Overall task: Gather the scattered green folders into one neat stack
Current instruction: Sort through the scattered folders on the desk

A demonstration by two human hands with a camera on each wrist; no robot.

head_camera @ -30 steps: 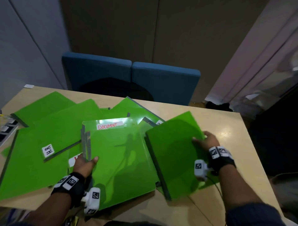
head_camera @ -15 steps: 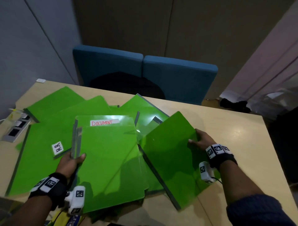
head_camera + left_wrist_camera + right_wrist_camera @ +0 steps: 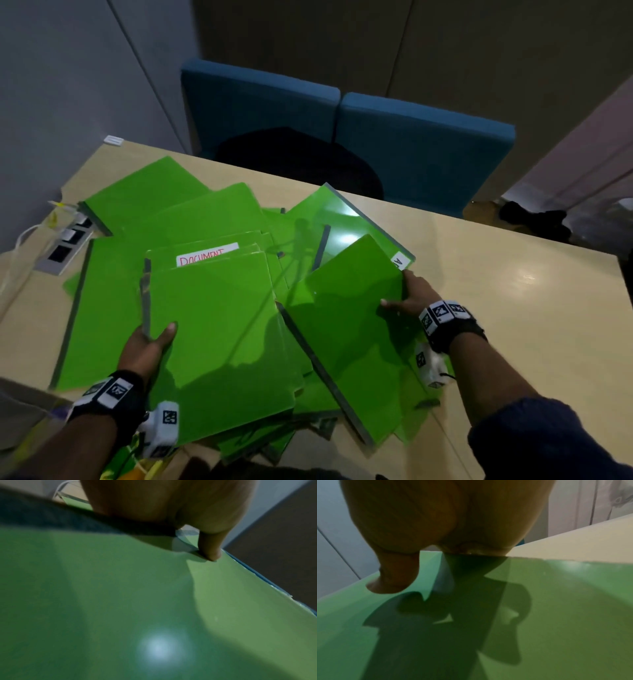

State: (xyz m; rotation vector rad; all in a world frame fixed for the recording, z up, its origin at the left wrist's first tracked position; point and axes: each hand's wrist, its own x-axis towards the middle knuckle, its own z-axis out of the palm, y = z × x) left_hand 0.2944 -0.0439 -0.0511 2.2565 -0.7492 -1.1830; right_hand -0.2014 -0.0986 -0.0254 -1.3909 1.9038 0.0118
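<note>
Several green folders lie overlapping on the wooden table [image 3: 513,274]. My left hand [image 3: 150,342] grips the left spine edge of a small pile of folders [image 3: 219,325], thumb on top; the one beneath shows a white "DOCUMENT" label [image 3: 205,255]. In the left wrist view the thumb [image 3: 211,547] presses the green cover [image 3: 120,601]. My right hand [image 3: 407,298] holds the right edge of another green folder [image 3: 352,325], which lies tilted beside the pile. The right wrist view shows its thumb [image 3: 393,577] over that cover [image 3: 556,615]. More folders [image 3: 144,195] spread toward the far left.
Two blue chairs [image 3: 342,130] stand behind the table's far edge. A power socket strip [image 3: 65,246] with a white cable sits in the table at the far left. Bare tabletop stretches to the right of the folders.
The left hand has slid its pile to the right and up over the DOCUMENT label. The right hand has pushed its folder left, closer against the pile.
</note>
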